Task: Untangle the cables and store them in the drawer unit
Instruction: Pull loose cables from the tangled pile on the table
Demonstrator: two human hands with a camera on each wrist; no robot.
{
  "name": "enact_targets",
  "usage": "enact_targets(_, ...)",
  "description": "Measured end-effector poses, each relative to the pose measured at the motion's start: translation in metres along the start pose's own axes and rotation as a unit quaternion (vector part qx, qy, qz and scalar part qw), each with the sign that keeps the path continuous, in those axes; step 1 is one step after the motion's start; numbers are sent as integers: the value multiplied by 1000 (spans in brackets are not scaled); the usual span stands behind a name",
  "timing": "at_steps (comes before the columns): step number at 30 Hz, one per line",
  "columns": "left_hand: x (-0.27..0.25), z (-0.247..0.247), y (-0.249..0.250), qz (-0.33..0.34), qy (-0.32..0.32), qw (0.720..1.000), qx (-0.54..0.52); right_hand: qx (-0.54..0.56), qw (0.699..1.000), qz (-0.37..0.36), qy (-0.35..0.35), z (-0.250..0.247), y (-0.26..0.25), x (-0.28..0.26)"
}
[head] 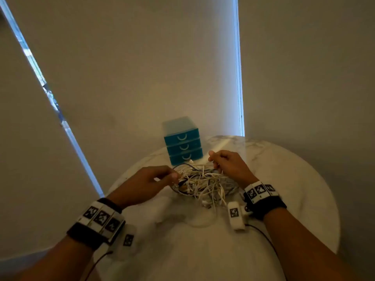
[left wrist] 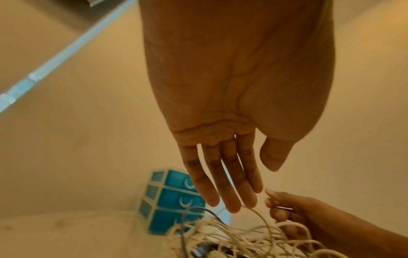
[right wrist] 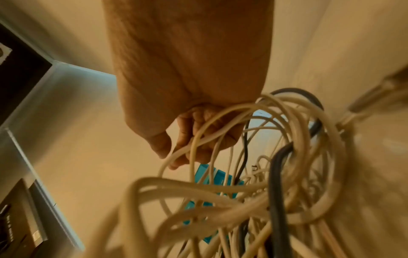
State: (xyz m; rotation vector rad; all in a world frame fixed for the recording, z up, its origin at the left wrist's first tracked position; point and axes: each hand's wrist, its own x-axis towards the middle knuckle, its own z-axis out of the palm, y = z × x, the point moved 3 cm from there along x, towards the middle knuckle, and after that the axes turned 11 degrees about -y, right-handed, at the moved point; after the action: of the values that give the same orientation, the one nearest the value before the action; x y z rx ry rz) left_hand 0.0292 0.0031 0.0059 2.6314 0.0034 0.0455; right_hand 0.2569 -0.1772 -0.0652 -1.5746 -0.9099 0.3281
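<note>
A tangle of white and dark cables (head: pixel 205 183) (left wrist: pixel 243 235) (right wrist: pixel 253 192) lies in the middle of the round table. My left hand (head: pixel 174 176) (left wrist: pixel 253 188) is at the tangle's left edge with its fingers straight and thumb apart; one white strand touches a fingertip (left wrist: pixel 234 207). At the tangle's far right side, my right hand (head: pixel 215 161) (left wrist: pixel 298 209) (right wrist: pixel 176 157) curls its fingers round several white strands and lifts them a little. Just behind the tangle stands the blue drawer unit (head: pixel 183 144) (left wrist: pixel 170 200) (right wrist: pixel 217 179), all three drawers pushed in.
The white marble table (head: pixel 203 250) is round, with its edge close on the left and right. Pale window blinds (head: pixel 142 67) hang right behind the drawer unit. Thin dark leads (head: pixel 261 234) run from my wrist cameras across the near table.
</note>
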Motion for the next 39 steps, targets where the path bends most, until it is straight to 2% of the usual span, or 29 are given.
enact_targets(5, 40, 39, 4, -25, -32, 999, 11, -20, 1000, 7, -3, -1, 8, 5)
enact_targets(8, 46, 49, -9, -39, -31, 999, 6, -20, 1000, 2, -14, -1, 9, 2)
enact_targets(12, 42, 60, -35, -72, -77, 994, 8, -1, 1000, -1, -22, 0, 1, -5)
enact_targets(17, 35, 63, -61, -94, -95, 991, 8, -12, 1000, -2, -16, 2, -3, -10)
enact_targets(21, 49, 51, -61, -96, -103, 989, 34, -3, 1000, -11, -19, 7, -8, -16)
enact_targets(23, 60, 40, -58, -101, -67, 992, 21, -2, 999, -16, -30, 10, -9, -17)
enact_targets(25, 73, 30, -56, -104, -2, 994, 10, -14, 999, -17, -46, 11, -8, -18)
enact_targets(29, 89, 23, -46, -135, 151, 971, 129, -76, 987, -12, -140, 7, -9, -20)
enact_targets(30, 92, 24, -43, -118, 180, 970, 116, -87, 984, -17, -152, 5, -10, -20)
enact_targets(32, 103, 27, -45, -57, 200, 978, 31, -100, 984, -39, -142, 0, -13, -18)
enact_targets(36, 121, 37, -49, 59, 105, 983, -138, -69, 995, -65, -32, -1, -20, -9)
enact_targets(39, 125, 44, -43, 101, 88, 967, -218, 0, 992, -110, 64, -2, -35, -1)
